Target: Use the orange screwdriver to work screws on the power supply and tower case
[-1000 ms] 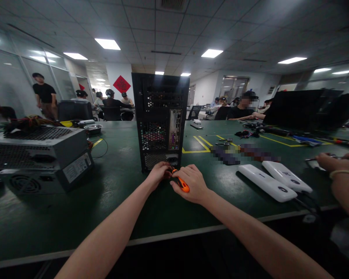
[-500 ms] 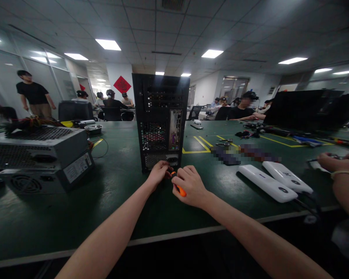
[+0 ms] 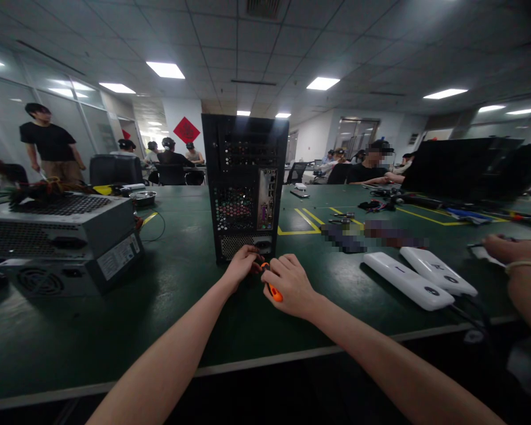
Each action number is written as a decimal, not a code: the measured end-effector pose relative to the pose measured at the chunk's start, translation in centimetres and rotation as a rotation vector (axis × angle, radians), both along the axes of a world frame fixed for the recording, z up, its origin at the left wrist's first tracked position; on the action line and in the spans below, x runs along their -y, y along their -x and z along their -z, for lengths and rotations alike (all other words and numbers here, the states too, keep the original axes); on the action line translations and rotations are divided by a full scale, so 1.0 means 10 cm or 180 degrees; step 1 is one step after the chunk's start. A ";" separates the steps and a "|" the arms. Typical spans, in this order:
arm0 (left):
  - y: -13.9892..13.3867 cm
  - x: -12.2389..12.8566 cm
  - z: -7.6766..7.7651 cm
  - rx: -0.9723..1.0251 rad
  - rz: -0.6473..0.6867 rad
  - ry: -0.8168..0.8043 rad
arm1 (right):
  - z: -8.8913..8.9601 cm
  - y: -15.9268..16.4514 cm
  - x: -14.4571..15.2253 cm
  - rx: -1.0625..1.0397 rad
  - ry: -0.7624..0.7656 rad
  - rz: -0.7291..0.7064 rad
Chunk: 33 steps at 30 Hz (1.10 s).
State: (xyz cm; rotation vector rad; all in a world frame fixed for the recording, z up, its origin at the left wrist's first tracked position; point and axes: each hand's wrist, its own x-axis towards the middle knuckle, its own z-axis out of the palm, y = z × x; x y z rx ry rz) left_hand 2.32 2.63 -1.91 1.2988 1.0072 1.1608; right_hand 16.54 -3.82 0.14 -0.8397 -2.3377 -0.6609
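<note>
A black computer case [image 3: 248, 177] stands upright on the green table, its back panel with ports and vent grilles facing me. My right hand [image 3: 289, 282] is wrapped round the orange and black handle of a screwdriver [image 3: 275, 291], just in front of the case's lower right corner. The screwdriver's tip is hidden. Close beside it, my left hand [image 3: 242, 264] has its fingers pinched together at the bottom of the back panel, near the power socket [image 3: 262, 244]. Whatever those fingers grip is too small and dark to make out.
Two stacked power supply units [image 3: 71, 236] stand at the left, with a metal bowl [image 3: 143, 197] behind them. Two white devices [image 3: 409, 280] with cables lie at the right. A co-worker's hand [image 3: 504, 248] is at the right edge. Monitors [image 3: 460, 168] stand farther back.
The orange handle has turned slightly in my right hand. Both hands otherwise stay in place at the foot of the case.
</note>
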 end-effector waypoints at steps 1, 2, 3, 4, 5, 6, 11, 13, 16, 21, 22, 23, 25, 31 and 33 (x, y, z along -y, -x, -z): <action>0.00 0.00 0.00 0.0007 0.0002 -0.0009 | 0.00 0.00 0.00 -0.0041 0.0028 0.0008; 0.00 0.00 0.01 0.0012 -0.0004 -0.0019 | 0.00 0.01 0.00 -0.0094 0.0059 0.0017; 0.00 0.00 0.01 0.0015 -0.0008 -0.0024 | 0.01 0.01 -0.01 -0.0160 0.0091 0.0025; 0.00 0.00 0.01 0.0014 -0.0013 -0.0021 | 0.02 0.02 -0.02 -0.0236 0.0122 0.0035; 0.00 0.00 0.00 0.0006 -0.0019 -0.0007 | 0.03 0.02 -0.03 -0.0308 0.0144 0.0038; 0.00 0.00 0.00 -0.0011 -0.0027 0.0013 | 0.03 0.02 -0.03 -0.0360 0.0151 0.0033; -0.01 -0.01 -0.01 -0.0121 -0.0094 0.0055 | 0.04 0.01 -0.01 -0.0150 0.0031 -0.0019; -0.01 -0.01 0.00 -0.0113 -0.0084 0.0001 | 0.02 0.01 0.00 -0.0033 0.0008 0.0020; 0.00 -0.01 0.01 -0.0097 -0.0079 -0.0046 | 0.00 0.01 0.02 0.0033 0.0032 0.0039; 0.00 0.01 -0.02 -0.0143 -0.0087 -0.0017 | 0.03 0.03 -0.01 -0.0275 0.0181 0.0056; -0.01 0.02 -0.02 -0.0161 -0.0087 0.0002 | 0.04 0.04 -0.02 -0.0303 0.0201 0.0046; -0.01 0.02 -0.03 -0.0179 -0.0084 0.0014 | 0.04 0.04 -0.02 -0.0289 0.0210 0.0029; -0.02 0.03 -0.04 -0.0210 -0.0082 0.0013 | 0.04 0.03 -0.02 -0.0174 0.0187 -0.0016; -0.01 0.01 -0.01 -0.0213 -0.0069 -0.0057 | -0.01 0.01 0.00 0.0016 0.0163 0.0016; 0.00 -0.01 0.01 -0.0204 -0.0058 -0.0081 | 0.00 0.01 0.00 -0.0071 0.0214 0.0022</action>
